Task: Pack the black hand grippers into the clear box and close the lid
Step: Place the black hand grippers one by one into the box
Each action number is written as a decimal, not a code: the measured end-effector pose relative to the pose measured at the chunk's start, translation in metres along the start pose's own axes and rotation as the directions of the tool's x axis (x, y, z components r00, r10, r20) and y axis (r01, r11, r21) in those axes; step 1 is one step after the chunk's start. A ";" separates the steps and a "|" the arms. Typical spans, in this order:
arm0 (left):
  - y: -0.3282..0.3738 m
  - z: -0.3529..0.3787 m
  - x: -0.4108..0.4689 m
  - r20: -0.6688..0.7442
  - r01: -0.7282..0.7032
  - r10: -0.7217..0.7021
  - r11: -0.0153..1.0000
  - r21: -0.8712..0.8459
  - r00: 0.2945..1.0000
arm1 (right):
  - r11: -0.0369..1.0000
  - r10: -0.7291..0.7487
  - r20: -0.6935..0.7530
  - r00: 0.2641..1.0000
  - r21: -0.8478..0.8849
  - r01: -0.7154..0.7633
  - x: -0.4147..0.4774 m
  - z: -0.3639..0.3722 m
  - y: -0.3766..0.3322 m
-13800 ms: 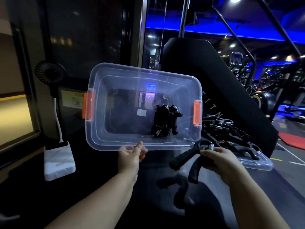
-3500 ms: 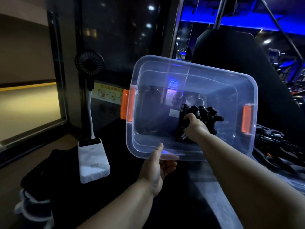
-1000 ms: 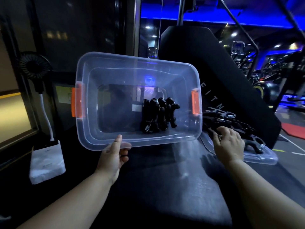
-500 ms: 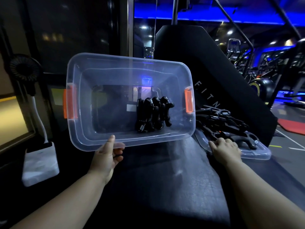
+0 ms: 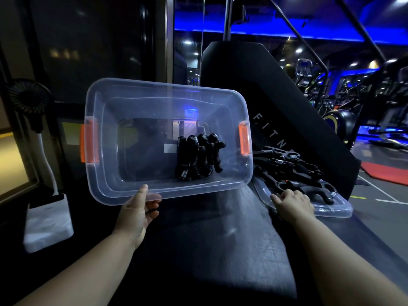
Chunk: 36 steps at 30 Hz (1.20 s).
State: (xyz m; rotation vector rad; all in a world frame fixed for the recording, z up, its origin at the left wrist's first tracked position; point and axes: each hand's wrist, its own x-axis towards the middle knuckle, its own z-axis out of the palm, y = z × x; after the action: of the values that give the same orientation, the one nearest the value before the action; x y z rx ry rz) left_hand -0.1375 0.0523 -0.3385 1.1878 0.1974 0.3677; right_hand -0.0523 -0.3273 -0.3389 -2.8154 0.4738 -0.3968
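Below the clear box [image 5: 103, 188], the left hand [image 5: 139, 214] pinches its near rim, thumb on top and fingers under, tipping the mouth toward the viewer. Right of the box, the right hand [image 5: 292, 202] curls over the lid [image 5: 331, 212] beside the loose hand grippers [image 5: 287, 166]; I cannot tell whether it grips one. Held by 1 slick rim, the box could twist and spill the packed grippers [image 5: 199, 156] bunched inside. It is smooth translucent plastic with 2 orange latches [image 5: 244, 138]; the grippers have moulded black handles and coiled steel springs.
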 end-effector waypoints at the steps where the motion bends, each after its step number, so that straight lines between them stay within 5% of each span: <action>1: 0.000 0.000 -0.001 0.002 -0.001 0.001 1.000 0.000 1.000 | 1.000 -0.001 -0.001 1.000 0.000 0.001 -0.002 -0.001 0.001; 25: -0.001 -0.001 -0.001 0.009 -0.003 0.003 1.000 -0.010 1.000 | 0.995 -0.047 -0.019 0.999 -0.087 0.046 -0.046 -0.017 0.008; 36: -0.003 -0.002 0.002 0.004 -0.002 0.003 1.000 -0.019 1.000 | 0.995 -0.019 -0.189 0.982 0.088 0.036 -0.053 -0.021 0.004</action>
State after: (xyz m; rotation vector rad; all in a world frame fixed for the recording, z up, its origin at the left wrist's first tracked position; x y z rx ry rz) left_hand -0.1360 0.0541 -0.3418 1.1704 0.1883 0.3683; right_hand -0.1077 -0.3167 -0.3327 -2.7111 0.4432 -0.6773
